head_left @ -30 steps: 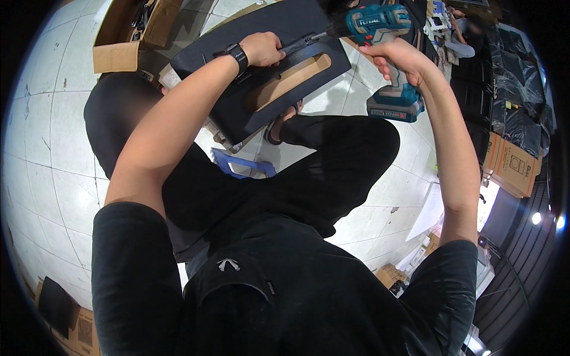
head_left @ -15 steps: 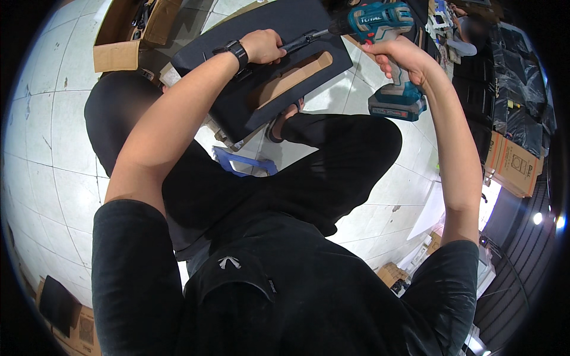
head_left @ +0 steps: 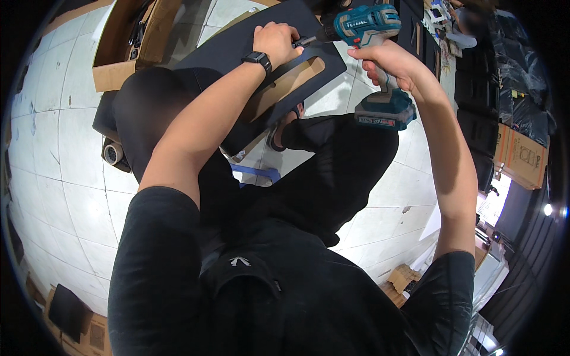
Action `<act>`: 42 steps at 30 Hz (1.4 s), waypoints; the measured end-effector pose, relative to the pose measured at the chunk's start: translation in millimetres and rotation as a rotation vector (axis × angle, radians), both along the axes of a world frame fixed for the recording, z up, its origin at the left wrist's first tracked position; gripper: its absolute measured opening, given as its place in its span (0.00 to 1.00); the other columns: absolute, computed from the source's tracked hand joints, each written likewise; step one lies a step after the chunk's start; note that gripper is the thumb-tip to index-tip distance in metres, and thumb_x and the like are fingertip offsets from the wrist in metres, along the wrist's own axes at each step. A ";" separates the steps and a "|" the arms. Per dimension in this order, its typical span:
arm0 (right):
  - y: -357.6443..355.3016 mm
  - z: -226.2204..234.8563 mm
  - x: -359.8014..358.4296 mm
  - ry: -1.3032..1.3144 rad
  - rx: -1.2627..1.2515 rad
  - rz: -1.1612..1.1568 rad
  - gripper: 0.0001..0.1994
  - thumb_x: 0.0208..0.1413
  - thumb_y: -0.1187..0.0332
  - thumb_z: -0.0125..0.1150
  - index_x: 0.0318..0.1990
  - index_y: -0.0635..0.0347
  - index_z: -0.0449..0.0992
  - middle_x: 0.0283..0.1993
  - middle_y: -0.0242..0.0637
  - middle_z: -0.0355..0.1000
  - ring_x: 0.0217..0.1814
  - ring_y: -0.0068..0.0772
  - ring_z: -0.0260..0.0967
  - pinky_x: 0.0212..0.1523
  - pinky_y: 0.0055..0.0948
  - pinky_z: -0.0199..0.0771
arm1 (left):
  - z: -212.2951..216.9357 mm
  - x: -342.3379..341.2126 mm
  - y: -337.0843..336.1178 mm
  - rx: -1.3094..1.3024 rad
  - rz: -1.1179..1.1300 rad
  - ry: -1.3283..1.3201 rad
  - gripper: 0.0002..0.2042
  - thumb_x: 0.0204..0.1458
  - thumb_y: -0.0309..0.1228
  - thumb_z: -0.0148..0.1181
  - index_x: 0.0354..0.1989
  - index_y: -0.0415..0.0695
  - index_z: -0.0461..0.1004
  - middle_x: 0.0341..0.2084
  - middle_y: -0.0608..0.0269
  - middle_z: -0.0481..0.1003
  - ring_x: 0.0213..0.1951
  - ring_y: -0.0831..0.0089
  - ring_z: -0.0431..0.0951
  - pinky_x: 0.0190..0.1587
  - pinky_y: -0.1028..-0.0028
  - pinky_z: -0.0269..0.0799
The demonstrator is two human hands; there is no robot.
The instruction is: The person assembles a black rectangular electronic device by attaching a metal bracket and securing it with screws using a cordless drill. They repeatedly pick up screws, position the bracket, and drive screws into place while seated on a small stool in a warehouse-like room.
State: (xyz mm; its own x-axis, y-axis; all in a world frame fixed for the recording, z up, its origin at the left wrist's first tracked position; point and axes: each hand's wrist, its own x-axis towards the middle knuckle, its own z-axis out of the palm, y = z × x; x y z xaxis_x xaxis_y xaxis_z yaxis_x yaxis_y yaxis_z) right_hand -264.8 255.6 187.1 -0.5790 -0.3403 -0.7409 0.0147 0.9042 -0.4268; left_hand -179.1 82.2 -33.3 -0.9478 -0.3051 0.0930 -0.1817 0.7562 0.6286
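Note:
My right hand (head_left: 393, 64) is wrapped round the grip of a teal and grey cordless drill (head_left: 367, 25), its battery hanging below. The drill lies level, and its bit (head_left: 307, 41) points left at my left hand (head_left: 276, 45). That hand rests on a black-covered box (head_left: 208, 50) with a long rounded slot showing bare wood inside. Its fingers are curled at the bit's tip, round a small dark part mostly hidden under them. Whether the bit touches a screw there cannot be made out.
An open cardboard box (head_left: 114, 76) stands at the far left. By my left knee lies a roll of tape (head_left: 112, 153); a blue plastic piece (head_left: 256, 172) is on the tiled floor between my legs. Wrapped black goods and a carton (head_left: 522, 155) line the right.
My left hand has slid right along the box, closer to the drill's bit, and now covers most of the dark strip seen before. The drill has shifted slightly left.

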 end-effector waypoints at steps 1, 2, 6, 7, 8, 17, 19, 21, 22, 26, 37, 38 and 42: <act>4.6 -2.4 -2.4 -0.001 0.006 0.007 0.14 0.61 0.54 0.67 0.31 0.53 0.75 0.16 0.21 0.63 0.18 0.17 0.62 0.24 0.22 0.66 | 1.6 -0.2 2.2 0.004 0.005 0.002 0.16 0.47 0.46 0.73 0.41 0.55 0.87 0.37 0.68 0.84 0.47 0.66 0.79 0.51 0.59 0.68; 8.3 -3.9 -3.7 0.023 0.008 0.031 0.15 0.60 0.54 0.68 0.31 0.53 0.74 0.17 0.21 0.64 0.18 0.17 0.62 0.25 0.22 0.66 | 3.1 -0.2 3.4 0.008 0.012 0.004 0.15 0.47 0.46 0.73 0.41 0.55 0.87 0.36 0.69 0.84 0.46 0.66 0.80 0.50 0.60 0.69; 12.9 -0.9 2.6 0.035 -0.071 0.034 0.18 0.56 0.52 0.71 0.28 0.54 0.73 0.20 0.26 0.66 0.21 0.22 0.65 0.29 0.26 0.69 | -2.6 1.2 2.9 -0.018 0.023 0.078 0.12 0.48 0.45 0.73 0.38 0.54 0.87 0.33 0.70 0.84 0.44 0.65 0.80 0.47 0.61 0.71; 13.3 0.9 4.6 0.020 -0.109 0.007 0.19 0.55 0.52 0.72 0.26 0.55 0.73 0.21 0.28 0.67 0.23 0.24 0.67 0.31 0.28 0.71 | -3.0 1.2 3.2 -0.029 0.004 0.116 0.11 0.49 0.43 0.72 0.37 0.53 0.87 0.33 0.70 0.83 0.43 0.64 0.80 0.47 0.60 0.73; 14.2 1.1 4.2 0.023 -0.112 0.003 0.19 0.54 0.52 0.73 0.27 0.55 0.73 0.21 0.29 0.68 0.23 0.25 0.67 0.31 0.28 0.71 | -3.5 1.4 3.5 -0.040 -0.014 0.154 0.10 0.50 0.42 0.72 0.36 0.52 0.87 0.32 0.69 0.83 0.43 0.63 0.80 0.46 0.60 0.74; 14.7 8.7 5.9 0.071 -0.063 0.003 0.20 0.51 0.50 0.75 0.30 0.56 0.74 0.24 0.31 0.69 0.26 0.25 0.68 0.32 0.29 0.72 | -9.9 -1.3 16.1 -0.224 -0.076 0.298 0.09 0.57 0.35 0.64 0.34 0.42 0.79 0.35 0.60 0.77 0.42 0.57 0.79 0.43 0.60 0.78; 16.8 7.3 2.9 0.057 -0.071 -0.002 0.20 0.52 0.50 0.74 0.30 0.56 0.74 0.24 0.31 0.69 0.26 0.25 0.68 0.32 0.29 0.71 | -10.6 -1.4 18.5 -0.256 -0.067 0.311 0.09 0.58 0.35 0.63 0.35 0.42 0.77 0.35 0.58 0.76 0.42 0.56 0.78 0.43 0.60 0.78; 18.0 9.6 6.4 0.106 -0.075 0.016 0.20 0.52 0.48 0.73 0.29 0.54 0.74 0.23 0.27 0.67 0.24 0.22 0.66 0.29 0.27 0.68 | -10.1 -1.1 20.6 -0.275 -0.056 0.304 0.08 0.59 0.34 0.62 0.36 0.42 0.76 0.35 0.58 0.75 0.41 0.56 0.78 0.43 0.60 0.77; 18.4 10.6 7.7 0.133 -0.076 0.023 0.20 0.53 0.47 0.73 0.28 0.52 0.73 0.22 0.25 0.66 0.23 0.21 0.64 0.27 0.26 0.67 | -10.8 -2.2 21.5 -0.290 -0.059 0.317 0.08 0.59 0.34 0.61 0.36 0.42 0.76 0.35 0.58 0.75 0.41 0.56 0.78 0.43 0.60 0.77; 27.8 8.5 -2.4 0.158 -0.014 -0.014 0.20 0.53 0.48 0.73 0.28 0.53 0.73 0.22 0.26 0.66 0.23 0.22 0.65 0.26 0.27 0.67 | -11.0 -8.7 24.3 -0.345 -0.079 0.259 0.07 0.60 0.34 0.59 0.38 0.43 0.77 0.36 0.59 0.76 0.42 0.58 0.78 0.44 0.60 0.77; 35.0 -7.3 -6.7 0.137 -0.082 0.017 0.20 0.52 0.46 0.73 0.32 0.52 0.74 0.23 0.26 0.66 0.25 0.22 0.67 0.26 0.28 0.68 | 11.2 -17.7 3.9 -0.251 -0.189 -0.073 0.13 0.56 0.45 0.63 0.35 0.47 0.82 0.31 0.57 0.82 0.38 0.55 0.84 0.40 0.58 0.81; 36.1 -8.2 -7.4 0.126 -0.093 0.020 0.20 0.52 0.46 0.73 0.32 0.52 0.74 0.23 0.26 0.66 0.25 0.22 0.67 0.26 0.28 0.68 | 18.9 -13.3 2.0 -0.229 -0.192 -0.056 0.14 0.54 0.45 0.64 0.35 0.47 0.82 0.31 0.57 0.82 0.38 0.55 0.84 0.40 0.58 0.81; 35.7 -10.6 -8.6 0.109 -0.124 0.028 0.20 0.53 0.47 0.73 0.32 0.52 0.74 0.23 0.25 0.66 0.24 0.21 0.67 0.25 0.26 0.68 | 14.3 -3.7 -8.5 -0.164 -0.237 0.073 0.13 0.50 0.43 0.67 0.38 0.49 0.82 0.36 0.61 0.81 0.39 0.56 0.84 0.41 0.60 0.80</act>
State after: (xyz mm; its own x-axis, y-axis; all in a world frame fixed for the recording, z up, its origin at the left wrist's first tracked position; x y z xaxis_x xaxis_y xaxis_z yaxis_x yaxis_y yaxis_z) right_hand -273.4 291.3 176.5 -0.6427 -0.4426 -0.6253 -0.0627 0.8438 -0.5329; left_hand -182.8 73.7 -19.0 -0.9798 -0.0512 0.1933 0.0533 0.8649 0.4991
